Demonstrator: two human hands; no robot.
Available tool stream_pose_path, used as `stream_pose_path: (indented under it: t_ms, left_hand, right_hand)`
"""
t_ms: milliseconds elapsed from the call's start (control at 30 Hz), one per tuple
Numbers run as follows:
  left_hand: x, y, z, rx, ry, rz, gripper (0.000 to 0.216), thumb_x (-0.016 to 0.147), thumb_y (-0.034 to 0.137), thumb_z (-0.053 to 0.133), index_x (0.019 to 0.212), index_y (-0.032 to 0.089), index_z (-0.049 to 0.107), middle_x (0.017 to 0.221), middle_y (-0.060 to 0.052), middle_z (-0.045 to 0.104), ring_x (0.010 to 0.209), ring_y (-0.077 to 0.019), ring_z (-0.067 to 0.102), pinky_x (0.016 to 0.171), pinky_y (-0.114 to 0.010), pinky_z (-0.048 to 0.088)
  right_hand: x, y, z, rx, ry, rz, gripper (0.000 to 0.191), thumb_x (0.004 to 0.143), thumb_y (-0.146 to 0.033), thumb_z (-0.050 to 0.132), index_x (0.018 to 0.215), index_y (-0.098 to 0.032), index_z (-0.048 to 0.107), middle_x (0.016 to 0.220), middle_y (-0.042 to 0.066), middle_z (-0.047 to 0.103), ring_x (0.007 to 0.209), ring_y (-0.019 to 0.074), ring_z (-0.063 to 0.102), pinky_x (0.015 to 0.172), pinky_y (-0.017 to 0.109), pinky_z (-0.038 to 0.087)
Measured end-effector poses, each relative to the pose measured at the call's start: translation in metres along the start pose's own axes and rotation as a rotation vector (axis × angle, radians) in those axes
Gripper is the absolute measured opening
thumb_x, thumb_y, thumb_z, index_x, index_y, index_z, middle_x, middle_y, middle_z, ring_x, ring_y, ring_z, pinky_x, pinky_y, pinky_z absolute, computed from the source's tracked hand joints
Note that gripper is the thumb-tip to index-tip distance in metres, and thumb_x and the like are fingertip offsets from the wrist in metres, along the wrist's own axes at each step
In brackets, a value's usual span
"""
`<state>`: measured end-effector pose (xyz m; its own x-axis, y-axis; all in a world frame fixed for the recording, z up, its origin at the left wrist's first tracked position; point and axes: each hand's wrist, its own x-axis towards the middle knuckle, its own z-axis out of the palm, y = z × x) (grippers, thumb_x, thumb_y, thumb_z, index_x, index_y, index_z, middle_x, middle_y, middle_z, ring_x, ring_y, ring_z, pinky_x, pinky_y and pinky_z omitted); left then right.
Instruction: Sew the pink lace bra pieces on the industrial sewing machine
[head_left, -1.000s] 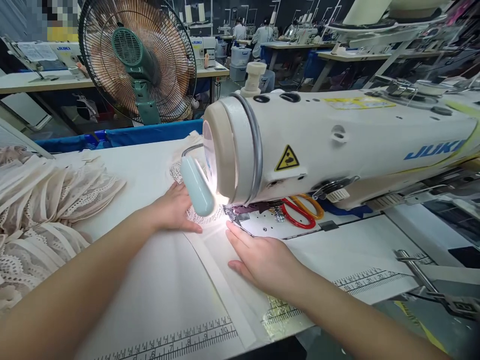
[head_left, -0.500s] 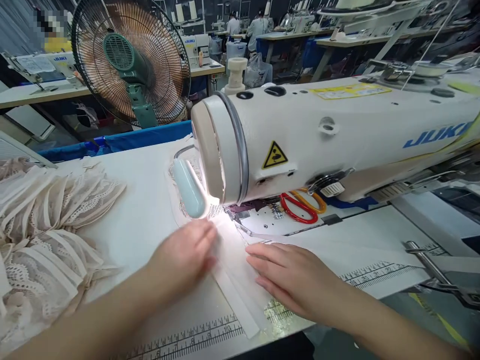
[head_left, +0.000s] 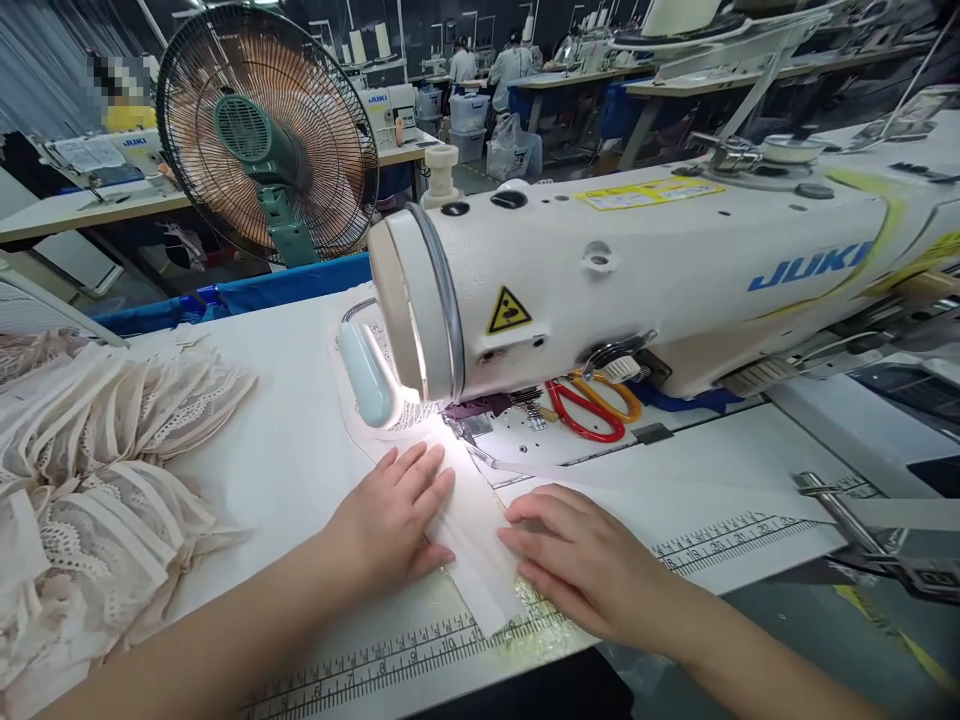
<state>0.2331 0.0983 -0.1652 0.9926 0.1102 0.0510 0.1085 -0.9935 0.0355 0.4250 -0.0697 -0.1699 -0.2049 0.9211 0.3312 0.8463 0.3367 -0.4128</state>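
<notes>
Under the head of a white sewing machine (head_left: 645,260) lies a pale, thin fabric piece (head_left: 476,540) with a lace part behind the needle area. My left hand (head_left: 390,510) rests on the fabric's left side, fingers spread and flat. My right hand (head_left: 577,560) lies along the fabric's right edge with fingers stretched and slightly bent, touching it lightly. A narrow pale strip (head_left: 675,485) runs from the right towards the needle area. The needle itself is lost in the glare of the lamp (head_left: 364,375).
Lace-trimmed fabric pieces (head_left: 112,450) are heaped on the left. Red-handled scissors (head_left: 585,410) lie on the machine bed beside orange handles (head_left: 619,395). A metal strip guide (head_left: 844,515) stands at the right. Printed rulers (head_left: 390,665) line the front edge. A large fan (head_left: 266,140) stands behind.
My left hand has come to rest flat on the fabric, its fingers more spread. The fabric's near end has shifted slightly away from me. The view has turned a little to the right.
</notes>
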Motion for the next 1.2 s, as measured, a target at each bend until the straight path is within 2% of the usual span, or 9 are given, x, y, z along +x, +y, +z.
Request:
stream_pose_path:
  t_ms: [133, 233, 367, 467, 600, 800, 933, 1100, 1200]
  left_hand:
    - [0.002, 0.003, -0.009, -0.045, 0.055, 0.088, 0.04, 0.082, 0.029, 0.047, 0.118, 0.011, 0.049, 0.133, -0.018, 0.043, 0.123, -0.0331, 0.038, 0.099, -0.058, 0.032]
    - [0.004, 0.018, -0.017, -0.121, 0.077, 0.245, 0.028, 0.081, 0.013, 0.038, 0.101, 0.01, 0.059, 0.122, -0.014, 0.053, 0.11, -0.0234, 0.05, 0.096, -0.042, 0.042]
    - [0.009, 0.036, -0.018, -0.123, 0.084, 0.29, 0.023, 0.084, 0.023, 0.042, 0.085, 0.011, 0.061, 0.103, -0.011, 0.063, 0.082, -0.019, 0.057, 0.071, -0.033, 0.051]
    - [0.01, 0.037, -0.015, -0.077, 0.095, 0.301, 0.025, 0.083, 0.034, 0.048, 0.083, 0.012, 0.06, 0.102, -0.01, 0.063, 0.079, -0.0196, 0.056, 0.066, -0.033, 0.049]
    - [0.011, 0.031, -0.013, -0.042, 0.119, 0.299, 0.025, 0.081, 0.038, 0.053, 0.079, 0.013, 0.058, 0.102, -0.008, 0.063, 0.078, -0.0188, 0.056, 0.064, -0.033, 0.047]
    - [0.016, 0.019, -0.016, 0.001, 0.121, 0.297, 0.018, 0.08, 0.032, 0.054, 0.076, 0.015, 0.056, 0.098, -0.006, 0.064, 0.079, -0.0188, 0.056, 0.066, -0.034, 0.045]
    - [0.019, 0.012, -0.018, -0.011, 0.117, 0.301, 0.014, 0.082, 0.025, 0.05, 0.073, 0.016, 0.056, 0.091, -0.007, 0.064, 0.08, -0.0181, 0.055, 0.075, -0.036, 0.046]
    - [0.019, 0.008, -0.019, -0.049, 0.141, 0.3, 0.02, 0.084, 0.018, 0.042, 0.072, 0.015, 0.058, 0.097, -0.01, 0.063, 0.089, -0.0189, 0.056, 0.09, -0.039, 0.044]
    - [0.02, 0.004, -0.019, -0.086, 0.145, 0.306, 0.02, 0.083, 0.016, 0.042, 0.073, 0.013, 0.059, 0.095, -0.012, 0.063, 0.094, -0.0204, 0.055, 0.089, -0.036, 0.047]
  right_hand:
    - [0.0, 0.001, 0.001, -0.003, 0.011, -0.003, 0.02, 0.084, -0.017, 0.045, 0.099, -0.016, 0.058, 0.096, 0.009, 0.056, 0.089, 0.0184, 0.049, 0.077, 0.033, 0.044]
    - [0.0, 0.0, 0.0, -0.004, 0.017, -0.006, 0.022, 0.084, -0.016, 0.044, 0.102, -0.015, 0.058, 0.096, 0.01, 0.056, 0.089, 0.0182, 0.05, 0.077, 0.033, 0.044]
    - [-0.001, -0.001, -0.003, -0.014, -0.036, 0.019, 0.023, 0.085, -0.015, 0.042, 0.101, -0.016, 0.059, 0.093, 0.009, 0.056, 0.084, 0.0168, 0.049, 0.072, 0.031, 0.044]
    - [0.0, -0.002, -0.004, -0.037, -0.08, 0.033, 0.023, 0.085, -0.015, 0.041, 0.099, -0.016, 0.059, 0.092, 0.008, 0.055, 0.083, 0.0167, 0.048, 0.07, 0.031, 0.042]
    - [0.005, -0.002, -0.004, -0.058, -0.115, 0.047, 0.022, 0.086, -0.015, 0.041, 0.099, -0.016, 0.058, 0.091, 0.008, 0.054, 0.083, 0.017, 0.046, 0.07, 0.03, 0.041]
    - [0.018, 0.001, -0.003, -0.157, -0.207, 0.079, 0.019, 0.087, -0.02, 0.042, 0.096, -0.018, 0.059, 0.078, 0.004, 0.052, 0.072, 0.0163, 0.044, 0.062, 0.028, 0.036]
    - [0.025, 0.003, -0.003, -0.232, -0.26, 0.082, 0.018, 0.086, -0.023, 0.045, 0.096, -0.018, 0.059, 0.072, 0.002, 0.052, 0.066, 0.016, 0.044, 0.057, 0.028, 0.031]
    - [0.034, 0.004, -0.006, -0.284, -0.306, 0.107, 0.028, 0.087, -0.026, 0.045, 0.111, -0.019, 0.057, 0.07, 0.001, 0.057, 0.066, 0.0166, 0.05, 0.054, 0.027, 0.028]
    - [0.04, 0.005, -0.007, -0.317, -0.331, 0.14, 0.032, 0.087, -0.029, 0.044, 0.116, -0.02, 0.055, 0.066, 0.0, 0.058, 0.062, 0.0168, 0.052, 0.05, 0.027, 0.023]
